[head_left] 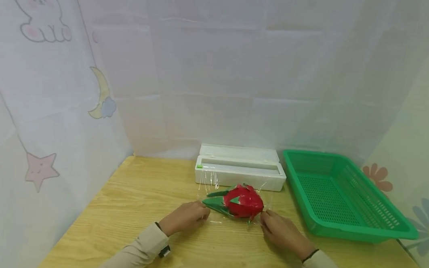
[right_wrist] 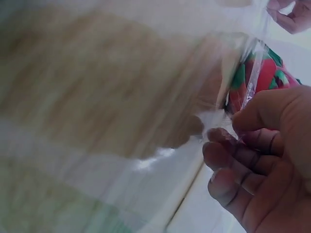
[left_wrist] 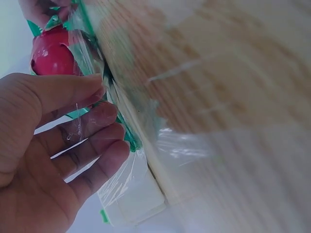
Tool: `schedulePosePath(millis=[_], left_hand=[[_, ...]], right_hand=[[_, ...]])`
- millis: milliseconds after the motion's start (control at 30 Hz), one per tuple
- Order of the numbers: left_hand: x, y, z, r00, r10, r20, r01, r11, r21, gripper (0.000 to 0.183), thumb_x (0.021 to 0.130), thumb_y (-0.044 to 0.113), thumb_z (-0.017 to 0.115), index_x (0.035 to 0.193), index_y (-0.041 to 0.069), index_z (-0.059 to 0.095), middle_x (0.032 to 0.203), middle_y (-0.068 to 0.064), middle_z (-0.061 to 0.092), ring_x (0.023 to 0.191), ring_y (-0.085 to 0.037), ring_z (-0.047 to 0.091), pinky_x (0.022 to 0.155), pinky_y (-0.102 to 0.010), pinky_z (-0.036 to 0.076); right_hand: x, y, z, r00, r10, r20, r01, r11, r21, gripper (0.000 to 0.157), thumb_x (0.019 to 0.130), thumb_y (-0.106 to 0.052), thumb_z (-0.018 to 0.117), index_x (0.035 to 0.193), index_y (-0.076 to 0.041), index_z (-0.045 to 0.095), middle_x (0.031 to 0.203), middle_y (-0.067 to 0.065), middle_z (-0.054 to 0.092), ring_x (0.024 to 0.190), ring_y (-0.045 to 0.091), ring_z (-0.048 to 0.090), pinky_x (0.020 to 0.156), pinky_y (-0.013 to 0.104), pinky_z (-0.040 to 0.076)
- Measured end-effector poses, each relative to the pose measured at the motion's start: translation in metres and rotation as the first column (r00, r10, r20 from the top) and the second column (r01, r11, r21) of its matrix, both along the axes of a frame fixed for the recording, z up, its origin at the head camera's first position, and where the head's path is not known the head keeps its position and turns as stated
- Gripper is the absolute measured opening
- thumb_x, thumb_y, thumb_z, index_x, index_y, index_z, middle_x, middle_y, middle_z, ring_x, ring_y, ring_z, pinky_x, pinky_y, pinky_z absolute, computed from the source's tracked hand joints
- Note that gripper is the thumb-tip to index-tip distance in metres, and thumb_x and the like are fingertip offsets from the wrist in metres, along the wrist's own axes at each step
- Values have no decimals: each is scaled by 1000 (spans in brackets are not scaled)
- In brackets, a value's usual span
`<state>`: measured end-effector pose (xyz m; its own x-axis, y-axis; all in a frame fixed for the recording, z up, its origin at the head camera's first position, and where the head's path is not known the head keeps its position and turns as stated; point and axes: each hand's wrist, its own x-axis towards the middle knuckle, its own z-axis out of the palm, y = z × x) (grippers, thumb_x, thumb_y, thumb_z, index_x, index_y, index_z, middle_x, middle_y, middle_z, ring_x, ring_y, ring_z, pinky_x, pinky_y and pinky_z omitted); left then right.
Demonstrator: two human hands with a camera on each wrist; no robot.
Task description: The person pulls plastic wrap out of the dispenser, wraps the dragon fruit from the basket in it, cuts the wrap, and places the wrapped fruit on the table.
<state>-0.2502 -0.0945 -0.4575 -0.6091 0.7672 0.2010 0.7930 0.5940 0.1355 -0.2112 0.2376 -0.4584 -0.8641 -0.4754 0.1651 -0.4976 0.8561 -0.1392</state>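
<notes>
A red dragon fruit [head_left: 246, 203] with long green leaf tips lies on its side, tips to the left, amid clear cling film [head_left: 212, 183]. My left hand [head_left: 187, 216] pinches the film near those tips; in the left wrist view thumb and forefinger meet on the film [left_wrist: 182, 145] while the other fingers are half bent. At the fruit's rounded end my right hand [head_left: 282, 231] pinches a gathered edge of film [right_wrist: 250, 87] between thumb and forefinger. Behind the fruit stands a white cling film box [head_left: 239, 178], its lid up and film stretching from its front.
A green plastic basket [head_left: 358, 230] with slotted sides stands to the right, close to my right forearm. The wooden table [head_left: 138, 194] meets a wall covered with pale sheeting [head_left: 210, 69] right behind the box.
</notes>
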Motion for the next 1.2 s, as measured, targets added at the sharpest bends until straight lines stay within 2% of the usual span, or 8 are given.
schedulePosePath(millis=[267,533,633,767,900,1000,1100,1200], left_hand=[[1,-1,1,1000,-2,-5,2,1000,16,19,95,6,67,78,14,62,77,8,55,70,-4,46,66,-21,46],[0,0,1,998,16,-59,-13,999,36,17,87,3,74,77,12,63,77,5,60,72,-8,54,59,-19,44],[0,1,0,991,38,-129,-31,998,55,18,87,4,75,77,13,63,79,4,58,73,-10,53,60,-19,42],[0,0,2,983,25,-184,-3,993,119,18,87,7,77,80,14,61,104,-5,65,97,-20,61,78,-31,52],[-6,0,5,995,-75,-70,87,977,192,14,92,6,71,90,10,58,140,-21,54,133,-35,50,101,-48,48],[-12,1,4,986,-124,107,97,968,230,6,101,9,59,103,7,54,131,-21,58,113,-24,61,94,-37,52],[-17,1,0,946,-129,298,50,965,258,8,108,18,46,110,10,47,134,-18,57,79,-12,54,76,-25,46],[-18,0,-3,904,-131,407,7,957,291,15,110,26,38,108,13,44,148,-19,48,94,-16,63,78,-25,45]], right_hand=[[1,3,-1,999,5,33,-3,998,-64,22,87,-2,71,86,-15,54,76,-8,49,67,7,50,55,28,45],[2,11,0,990,34,-135,-51,991,-127,22,83,0,74,82,-17,60,79,-9,55,69,8,56,56,26,47],[2,12,-1,959,63,-277,-97,989,-111,25,78,-1,79,79,-19,61,84,-5,56,74,12,57,55,26,47],[0,13,0,878,143,-457,-192,979,-63,20,77,-7,80,78,-19,63,115,13,62,104,30,60,76,42,56],[-5,15,3,841,247,-481,-301,953,-37,12,78,-10,77,84,-17,68,143,19,52,127,41,51,92,53,52],[-8,17,4,837,300,-458,-363,930,-54,21,76,-6,81,90,-17,69,149,17,48,131,39,50,87,50,55],[-10,19,3,837,313,-449,-392,915,-93,18,83,-10,79,93,-18,66,149,16,48,131,35,52,89,43,55],[-11,21,1,839,309,-448,-410,901,-145,10,98,-25,65,92,-18,64,148,16,50,129,33,54,99,28,48]])
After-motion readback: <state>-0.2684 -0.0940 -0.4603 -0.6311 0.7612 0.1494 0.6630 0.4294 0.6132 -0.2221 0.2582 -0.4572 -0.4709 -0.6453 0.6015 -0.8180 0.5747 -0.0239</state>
